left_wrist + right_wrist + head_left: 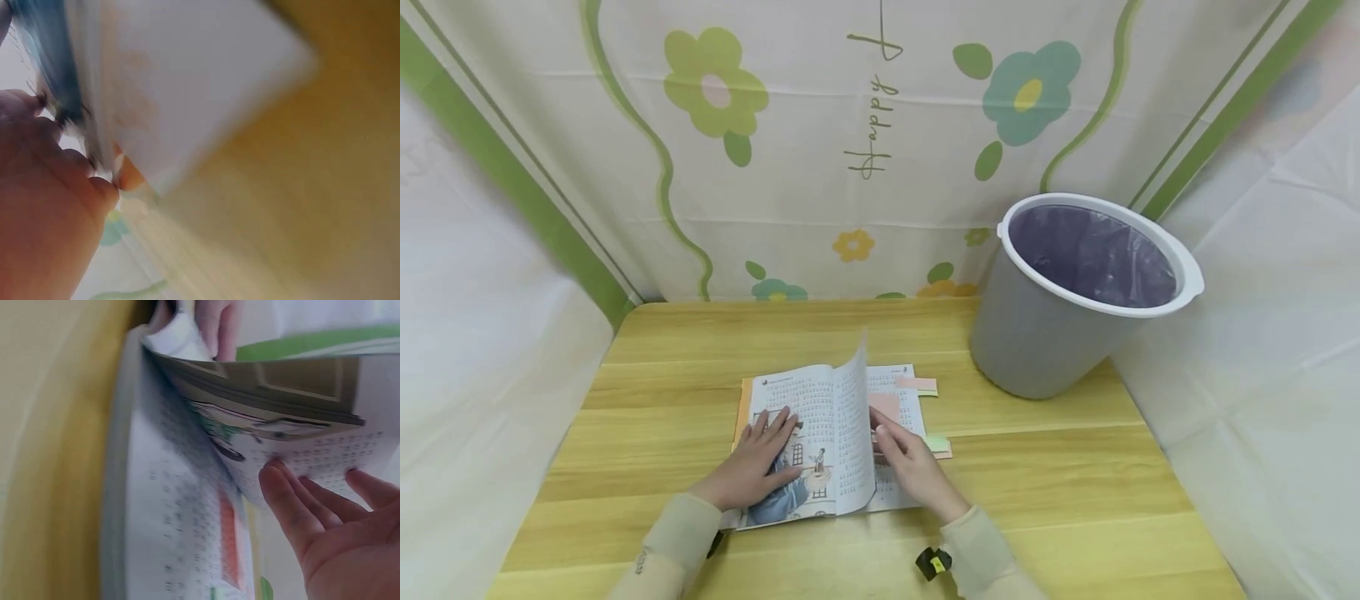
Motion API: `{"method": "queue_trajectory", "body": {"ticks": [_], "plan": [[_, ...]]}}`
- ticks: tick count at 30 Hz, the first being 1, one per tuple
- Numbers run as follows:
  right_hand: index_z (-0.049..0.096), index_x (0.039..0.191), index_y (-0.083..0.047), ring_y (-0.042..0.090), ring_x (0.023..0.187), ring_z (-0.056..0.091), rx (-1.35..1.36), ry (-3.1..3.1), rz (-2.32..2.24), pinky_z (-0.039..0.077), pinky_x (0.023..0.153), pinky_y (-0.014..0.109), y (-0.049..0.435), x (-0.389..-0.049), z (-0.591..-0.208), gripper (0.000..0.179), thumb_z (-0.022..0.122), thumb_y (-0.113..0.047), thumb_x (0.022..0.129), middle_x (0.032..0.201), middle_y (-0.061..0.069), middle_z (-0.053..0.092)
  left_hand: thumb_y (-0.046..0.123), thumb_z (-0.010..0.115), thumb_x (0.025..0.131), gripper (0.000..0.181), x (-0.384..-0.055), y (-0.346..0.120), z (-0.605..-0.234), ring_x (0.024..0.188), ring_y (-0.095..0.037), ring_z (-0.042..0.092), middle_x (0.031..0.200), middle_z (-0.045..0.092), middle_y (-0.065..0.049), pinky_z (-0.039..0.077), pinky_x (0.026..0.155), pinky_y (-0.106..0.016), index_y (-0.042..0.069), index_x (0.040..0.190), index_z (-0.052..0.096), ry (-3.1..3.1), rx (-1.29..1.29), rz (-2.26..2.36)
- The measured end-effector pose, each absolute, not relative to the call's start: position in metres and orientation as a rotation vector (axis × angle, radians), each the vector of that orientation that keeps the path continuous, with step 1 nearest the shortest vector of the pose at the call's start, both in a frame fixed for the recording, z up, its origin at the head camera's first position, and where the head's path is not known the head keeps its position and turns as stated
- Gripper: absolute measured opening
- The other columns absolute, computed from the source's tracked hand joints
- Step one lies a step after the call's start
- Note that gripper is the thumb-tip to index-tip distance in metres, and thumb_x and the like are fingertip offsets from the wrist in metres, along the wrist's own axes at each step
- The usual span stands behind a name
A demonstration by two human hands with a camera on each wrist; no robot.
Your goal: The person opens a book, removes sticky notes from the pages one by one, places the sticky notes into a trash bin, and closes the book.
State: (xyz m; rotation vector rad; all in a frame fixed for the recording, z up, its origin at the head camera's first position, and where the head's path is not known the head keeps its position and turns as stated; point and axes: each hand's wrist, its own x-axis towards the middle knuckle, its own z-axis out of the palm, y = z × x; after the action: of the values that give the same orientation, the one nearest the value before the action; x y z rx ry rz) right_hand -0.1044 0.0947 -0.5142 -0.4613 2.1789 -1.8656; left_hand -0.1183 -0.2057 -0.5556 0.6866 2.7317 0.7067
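Note:
An open book (805, 392) lies on the wooden table, printed with text and a coloured picture at its lower left. My left hand (752, 471) rests spread on the left page, over part of that picture. One leaf (853, 442) stands up near the spine, curving leftward. Behind it, the fingertips of my right hand (350, 537) touch the leaf's underside, which carries a picture and text. On the right page sits a pink sticky note (884, 405), partly covered by the leaf. Pink tabs (927, 384) and a green tab (937, 444) poke out of the right edge.
A grey bin (1037, 333) with a white rim and a dark liner stands at the table's back right. Flower-printed cloth (805, 192) hangs behind the table (662, 417), and pale cloth hangs on both sides. A black strap with a yellow mark (934, 564) is by my right cuff.

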Motion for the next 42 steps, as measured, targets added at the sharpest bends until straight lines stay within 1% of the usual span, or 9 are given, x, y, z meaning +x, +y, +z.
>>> {"method": "queue_trajectory", "body": {"ticks": [4,12,14,17,23,26,30,36,42], "plan": [[0.035,0.154,-0.013,0.031,0.125,0.056,-0.544,2.294,-1.742,0.049,0.098,0.032,0.087,-0.099,-0.521,0.053,0.044,-0.034,0.107,0.156,0.005,0.037,0.059,0.058,0.092,0.095,-0.115,-0.217,-0.555,0.146,-0.05,0.0,0.164,0.008,-0.018,0.004,0.112,-0.069,0.005,0.158,0.018,2.747,0.692,0.623],[0.035,0.155,-0.011,0.032,0.14,0.038,-0.73,2.624,-1.343,0.037,0.109,0.049,0.069,-0.091,-0.528,0.065,0.053,-0.044,0.101,0.158,0.014,0.032,0.063,0.068,0.08,0.108,-0.115,-0.236,-0.555,0.144,-0.054,0.003,0.163,0.013,-0.02,0.006,0.11,-0.071,0.004,0.157,0.021,2.779,0.707,0.594],[0.036,0.154,-0.013,0.032,0.14,0.037,-0.743,2.693,-1.243,0.035,0.11,0.051,0.066,-0.089,-0.529,0.066,0.053,-0.046,0.1,0.158,0.014,0.032,0.063,0.07,0.078,0.109,-0.116,-0.24,-0.555,0.143,-0.054,0.004,0.162,0.014,-0.02,0.006,0.109,-0.072,0.004,0.157,0.022,2.78,0.715,0.606],[0.036,0.154,-0.015,0.034,0.138,0.041,-0.762,2.727,-1.145,0.039,0.107,0.052,0.062,-0.087,-0.53,0.065,0.052,-0.047,0.1,0.159,0.013,0.03,0.062,0.073,0.076,0.111,-0.116,-0.246,-0.555,0.143,-0.055,0.003,0.162,0.014,-0.02,0.005,0.109,-0.072,0.003,0.157,0.023,2.777,0.707,0.628],[0.036,0.155,-0.019,0.034,0.134,0.045,-0.837,2.768,-0.947,0.046,0.101,0.049,0.053,-0.083,-0.532,0.066,0.054,-0.049,0.099,0.161,0.013,0.026,0.046,0.081,0.077,0.107,-0.119,-0.254,-0.556,0.143,-0.055,0.003,0.162,0.014,-0.022,0.007,0.11,-0.071,0.002,0.156,0.024,2.755,0.7,0.671],[0.037,0.155,-0.021,0.035,0.139,0.038,-0.89,2.803,-0.858,0.044,0.103,0.046,0.047,-0.081,-0.536,0.065,0.055,-0.048,0.098,0.161,0.015,0.024,0.034,0.083,0.078,0.102,-0.122,-0.261,-0.554,0.143,-0.055,0.005,0.161,0.016,-0.022,0.009,0.11,-0.071,0.001,0.155,0.026,2.712,0.685,0.778],[0.039,0.154,-0.022,0.033,0.144,0.03,-0.939,2.84,-0.778,0.041,0.106,0.042,0.042,-0.079,-0.54,0.063,0.056,-0.047,0.098,0.162,0.015,0.022,0.024,0.076,0.087,0.086,-0.127,-0.277,-0.544,0.142,-0.055,0.009,0.16,0.02,-0.022,0.014,0.109,-0.07,-0.001,0.154,0.029,2.678,0.609,0.863],[0.043,0.152,-0.022,0.029,0.142,0.035,-0.954,2.872,-0.71,0.047,0.101,0.038,0.038,-0.078,-0.544,0.061,0.057,-0.046,0.098,0.161,0.015,0.023,0.015,0.054,0.102,0.06,-0.139,-0.288,-0.518,0.139,-0.058,0.014,0.157,0.02,-0.029,0.018,0.108,-0.07,-0.006,0.152,0.029,2.789,0.476,0.802],[0.044,0.151,-0.019,0.028,0.143,0.033,-0.979,2.856,-0.627,0.046,0.102,0.036,0.035,-0.079,-0.546,0.06,0.055,-0.046,0.099,0.162,0.013,0.021,0.018,0.037,0.108,0.056,-0.152,-0.275,-0.499,0.145,-0.05,0.003,0.161,0.008,-0.026,0.01,0.112,-0.066,-0.006,0.155,0.017,2.843,0.43,0.817]]}}
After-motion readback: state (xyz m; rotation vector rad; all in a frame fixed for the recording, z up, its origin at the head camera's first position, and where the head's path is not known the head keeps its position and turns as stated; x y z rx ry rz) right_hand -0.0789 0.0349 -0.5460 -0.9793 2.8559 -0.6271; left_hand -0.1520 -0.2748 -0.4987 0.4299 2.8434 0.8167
